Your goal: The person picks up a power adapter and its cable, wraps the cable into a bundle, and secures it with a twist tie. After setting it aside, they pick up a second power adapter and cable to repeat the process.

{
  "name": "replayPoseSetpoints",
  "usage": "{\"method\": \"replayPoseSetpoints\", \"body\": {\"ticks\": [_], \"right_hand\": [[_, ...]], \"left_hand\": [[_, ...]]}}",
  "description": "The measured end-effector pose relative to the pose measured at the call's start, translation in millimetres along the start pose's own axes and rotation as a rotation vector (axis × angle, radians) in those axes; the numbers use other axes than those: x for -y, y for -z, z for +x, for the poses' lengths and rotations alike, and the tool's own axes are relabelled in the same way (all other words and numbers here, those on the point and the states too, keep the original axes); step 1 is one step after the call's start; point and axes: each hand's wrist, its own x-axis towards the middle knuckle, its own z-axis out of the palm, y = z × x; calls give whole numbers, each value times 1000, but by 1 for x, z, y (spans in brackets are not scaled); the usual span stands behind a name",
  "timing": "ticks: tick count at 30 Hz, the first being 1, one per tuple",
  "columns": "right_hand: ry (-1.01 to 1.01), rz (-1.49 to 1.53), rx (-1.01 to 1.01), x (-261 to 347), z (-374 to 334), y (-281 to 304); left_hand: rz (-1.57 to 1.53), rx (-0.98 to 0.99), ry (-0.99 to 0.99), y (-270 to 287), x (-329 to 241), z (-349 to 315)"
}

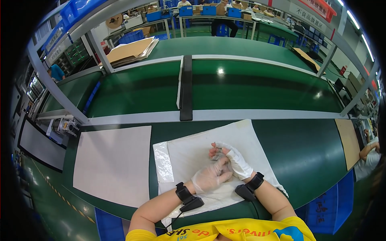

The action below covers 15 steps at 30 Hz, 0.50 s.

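Note:
My two hands meet over a white cloth-like sheet (189, 148) lying askew on the green table. A thin translucent glove covers my left hand (209, 176); its fingers are bent and closed against the palm side of my right hand. My right hand (238, 162) wears a white glove that leaves the fingertips bare, and its fingers curl inward toward the left. What either hand grips, if anything, is hidden where they overlap. Black straps with small boxes sit round both wrists. A shiny clear plastic strip (164, 162) lies along the sheet's left edge.
Left of the cloth lies a flat pale board (112, 164). Beyond a metal rail runs a green conveyor belt (136, 90), crossed by a black bar (186, 88). Cardboard sheets (130, 52) are stacked at the far left. A brown board (348, 142) lies right; blue bins (329, 207) stand below the table.

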Motion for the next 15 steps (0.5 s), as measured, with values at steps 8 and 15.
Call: {"method": "replayPoseSetpoints", "body": {"ticks": [8,15], "right_hand": [[-11,10,-8,1,0,0],[-18,28,-13,1,0,-1]], "left_hand": [[1,10,-7,2,-7,0],[20,10,-12,2,-8,-1]]}}
